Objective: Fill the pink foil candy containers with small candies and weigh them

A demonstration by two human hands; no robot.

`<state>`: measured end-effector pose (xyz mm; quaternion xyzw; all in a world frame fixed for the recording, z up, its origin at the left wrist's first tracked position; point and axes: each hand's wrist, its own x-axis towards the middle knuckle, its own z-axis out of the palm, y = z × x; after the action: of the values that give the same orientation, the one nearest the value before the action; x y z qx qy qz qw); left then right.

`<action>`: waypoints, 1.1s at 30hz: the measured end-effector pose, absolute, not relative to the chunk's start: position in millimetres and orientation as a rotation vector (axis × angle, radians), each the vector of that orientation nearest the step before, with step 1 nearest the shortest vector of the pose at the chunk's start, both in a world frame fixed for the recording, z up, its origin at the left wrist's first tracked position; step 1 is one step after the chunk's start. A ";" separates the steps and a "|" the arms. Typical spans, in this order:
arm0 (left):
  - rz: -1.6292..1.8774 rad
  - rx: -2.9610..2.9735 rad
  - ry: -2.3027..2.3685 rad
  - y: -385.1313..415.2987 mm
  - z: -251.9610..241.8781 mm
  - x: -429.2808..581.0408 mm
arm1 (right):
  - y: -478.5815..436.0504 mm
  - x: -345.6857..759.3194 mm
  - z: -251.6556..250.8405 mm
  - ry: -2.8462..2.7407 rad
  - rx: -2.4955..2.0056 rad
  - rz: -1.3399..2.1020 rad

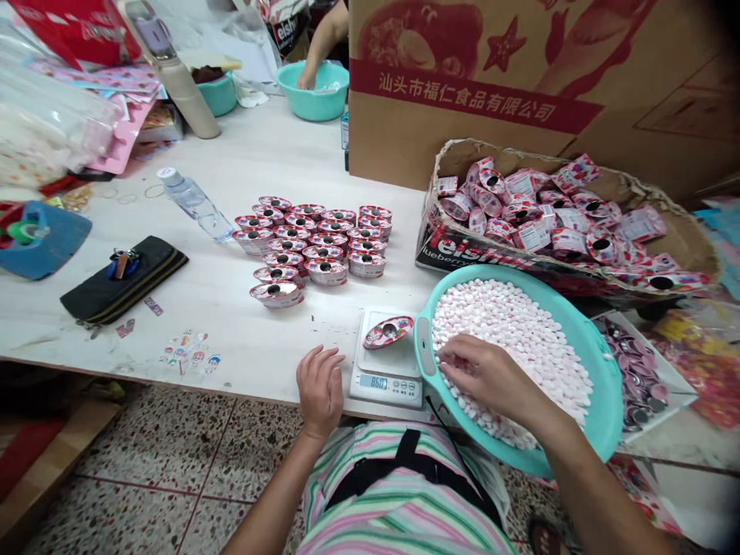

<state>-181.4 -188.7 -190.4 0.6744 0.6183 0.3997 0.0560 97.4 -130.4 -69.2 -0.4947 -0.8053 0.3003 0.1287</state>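
Observation:
My right hand point(486, 378) is over the turquoise basin point(607, 420) of small white candies point(520, 331), near its left rim. Its fingers are bent together; whatever lies between them is hidden. My left hand point(321, 389) rests at the table's front edge, left of the scale, fingers stretched out and holding nothing. On the white kitchen scale point(385, 385), whose display seems to read 86.0, sits one oval printed candy box point(388, 331) with a round hole on top. Several similar oval boxes point(327, 270) stand in rows behind it on the table.
A torn carton point(456, 250) at the right holds more printed boxes. Beside the basin is a white tray point(674, 408) of pink and dark caps. A water bottle point(196, 204), a black pouch point(124, 281) and stickers lie left. Another person's hand point(306, 77) reaches into a far basin point(315, 104).

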 end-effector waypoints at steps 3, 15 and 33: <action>1.204 2.057 1.866 -187.4 -190.9 -181.9 | -127.7 96.8 -71.6 -2.338 -1.436 0.856; 1.205 2.073 1.852 -188.0 -191.4 -183.8 | -108.1 74.4 -52.4 -2.141 -1.266 0.648; 1.104 2.167 1.684 -155.9 -131.3 -164.1 | -128.6 103.3 -56.0 -2.000 -1.386 0.526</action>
<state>-164.1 -155.9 -131.3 0.7296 0.5667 0.3717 0.0916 103.3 -128.6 -56.0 -0.5276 -0.7609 0.2001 0.3204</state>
